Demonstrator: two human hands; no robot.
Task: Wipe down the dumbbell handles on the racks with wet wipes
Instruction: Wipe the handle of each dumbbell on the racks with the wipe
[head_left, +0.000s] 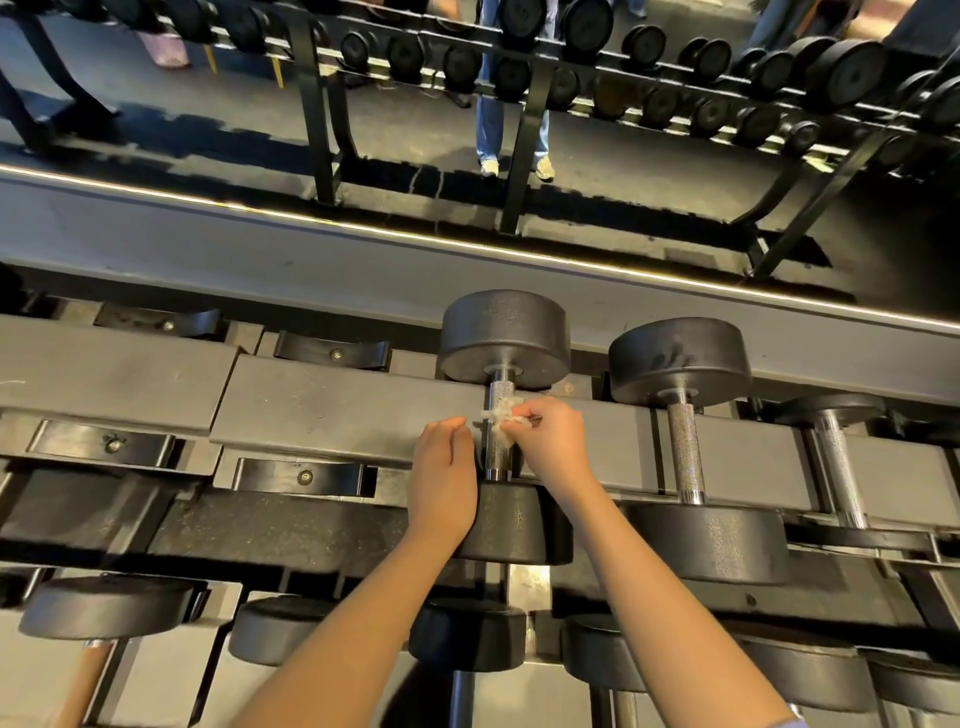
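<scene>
Scene: A dumbbell rack (337, 405) is seen from above, with grey rails, black saddles (332, 353) and three dumbbells laid side by side on the upper tier.
Dumbbell: The dumbbell (504, 338) being wiped is cradled across the rails at centre, one black head on the far side and the other nearest the camera.
Handle: The knurled steel handle (500, 397) is flanked by both hands.
Wet wipe: A crumpled white wet wipe (500, 420) is held against the upper half of the handle.
Right hand: The right hand (550, 441) is closed in a pinch — the wipe is gripped between thumb and curled fingers and pressed to the handle's right side.
Left hand: The left hand (444, 478) is set just beside the handle's left side with its fingers curled inward. The fingertips are hidden, so it cannot be told whether the wipe or the bar is gripped.
Neighbours: A second dumbbell (680, 364) is racked just to the right, with a smaller one (831, 415) beyond it.
Lower tier: Further black dumbbell heads (467, 634) are lined up along the bottom of the frame.
Background: A second rack (324, 130) loaded with dumbbells is seen beyond a grey ledge (467, 270) — a person in blue jeans (488, 124) is standing at it.
</scene>
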